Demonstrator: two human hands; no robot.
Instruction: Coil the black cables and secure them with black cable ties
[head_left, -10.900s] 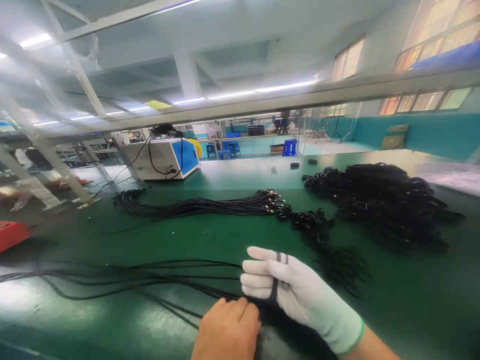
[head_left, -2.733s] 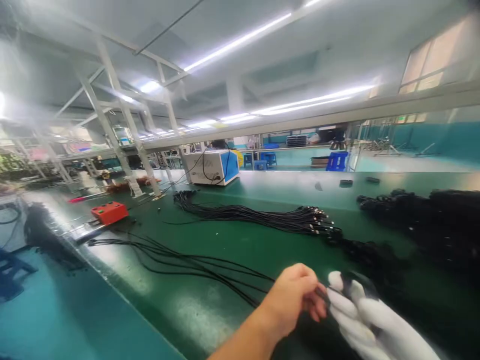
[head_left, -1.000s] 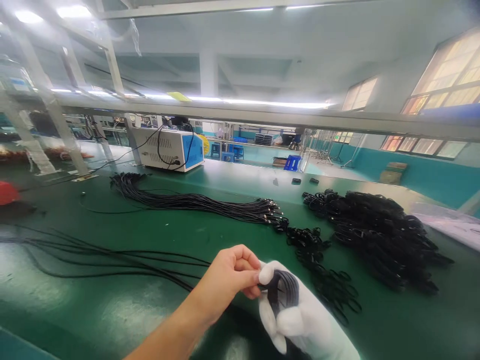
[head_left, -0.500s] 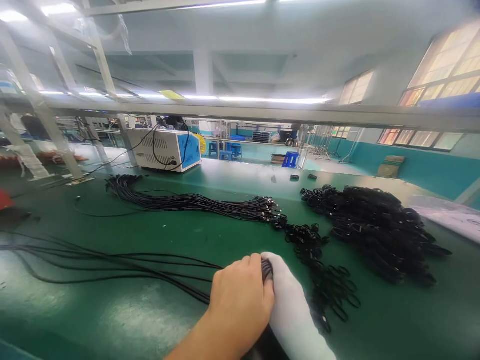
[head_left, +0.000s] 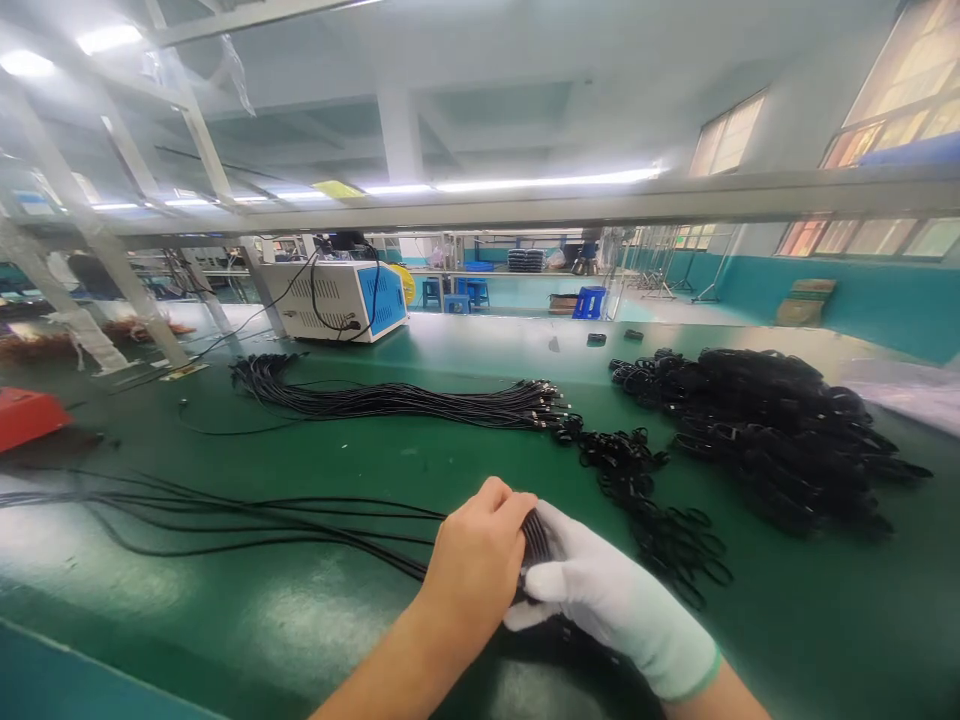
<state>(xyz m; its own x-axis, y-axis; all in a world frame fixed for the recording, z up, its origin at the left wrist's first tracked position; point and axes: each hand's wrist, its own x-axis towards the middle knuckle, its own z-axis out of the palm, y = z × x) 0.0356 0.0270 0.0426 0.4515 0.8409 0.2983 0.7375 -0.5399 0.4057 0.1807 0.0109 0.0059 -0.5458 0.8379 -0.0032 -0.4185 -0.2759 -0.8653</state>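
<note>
Black cable, bunched into several side-by-side turns (head_left: 535,537), sits between my two hands near the front of the bench. My bare left hand (head_left: 474,550) is closed over its left side. In a white glove, my right hand (head_left: 600,590) grips the same turns from the right, thumb bent across them. Loose black cables (head_left: 300,528) trail from under my left hand to the left edge. Below my hands lies more black material, mostly hidden. Just beyond the glove, small black loops (head_left: 626,465) are strewn in a line.
A long bundle of straight black cables (head_left: 390,402) with metal ends lies across the green bench (head_left: 247,460). A heap of coiled black cables (head_left: 772,440) stands at right. Behind are a white-and-blue machine (head_left: 330,298) and a metal rail (head_left: 495,212); a red object (head_left: 30,415) sits left.
My right hand has turned so its thumb and wrist now show, and more of the cable turns are visible. My left fingers have shifted slightly over them. The camera view has tilted.
</note>
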